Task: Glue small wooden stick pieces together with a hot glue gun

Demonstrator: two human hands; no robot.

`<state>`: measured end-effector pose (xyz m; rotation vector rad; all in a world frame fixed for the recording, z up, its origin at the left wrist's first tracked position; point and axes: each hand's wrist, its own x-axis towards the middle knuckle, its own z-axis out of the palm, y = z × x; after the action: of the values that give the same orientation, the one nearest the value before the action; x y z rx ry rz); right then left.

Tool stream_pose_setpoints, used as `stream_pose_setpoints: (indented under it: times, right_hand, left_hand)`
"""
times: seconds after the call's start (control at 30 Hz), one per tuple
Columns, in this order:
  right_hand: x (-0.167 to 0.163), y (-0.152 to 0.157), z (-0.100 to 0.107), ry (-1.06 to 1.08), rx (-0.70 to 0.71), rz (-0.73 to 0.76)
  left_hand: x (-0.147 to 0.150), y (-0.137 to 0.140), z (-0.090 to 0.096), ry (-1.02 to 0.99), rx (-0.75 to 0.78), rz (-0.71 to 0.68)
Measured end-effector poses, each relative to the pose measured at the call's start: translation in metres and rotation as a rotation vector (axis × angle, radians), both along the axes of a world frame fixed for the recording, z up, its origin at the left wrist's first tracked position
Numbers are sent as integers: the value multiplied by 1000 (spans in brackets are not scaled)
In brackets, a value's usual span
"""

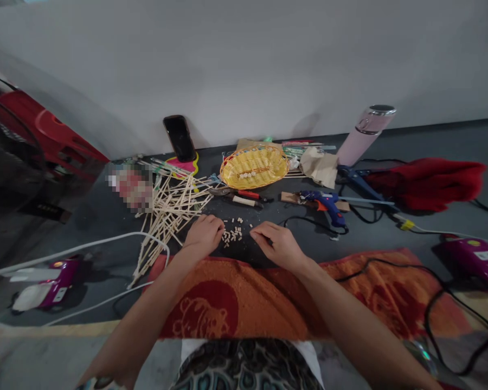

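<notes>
A small heap of short cut wooden stick pieces (pixel 232 235) lies on the dark table between my hands. My left hand (pixel 204 233) rests at the heap's left side, fingers curled closed; whatever they hold, if anything, is hidden. To the right, my right hand (pixel 277 242) has thumb and fingers pinched together, and I cannot make out anything between them. One loose piece lies just past its fingertips. Long thin wooden sticks (pixel 174 208) are strewn beyond my left wrist. Behind the heap are pliers with one red and one pale handle (pixel 246 201).
A yellow woven basket (pixel 254 168) holds a few small pieces. A blue glue gun (pixel 325 203) sits at right, its black cord nearby. A phone (pixel 180 138) and pink flask (pixel 364 135) stand along the wall. An orange towel (pixel 264 298) covers the front edge.
</notes>
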<state>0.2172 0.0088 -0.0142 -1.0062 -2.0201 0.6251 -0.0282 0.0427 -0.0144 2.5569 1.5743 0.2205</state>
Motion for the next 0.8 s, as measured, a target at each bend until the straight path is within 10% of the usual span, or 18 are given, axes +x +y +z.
stream_pose_setpoints:
  times: [0.43,0.8]
  right_hand:
    - [-8,-6,4,185,-247,-14]
    - [-14,-10,9,185,-471,32]
  left_hand:
    - [44,-38,13,-759,-147,39]
    - [41,-41,2,-726,-67,-28]
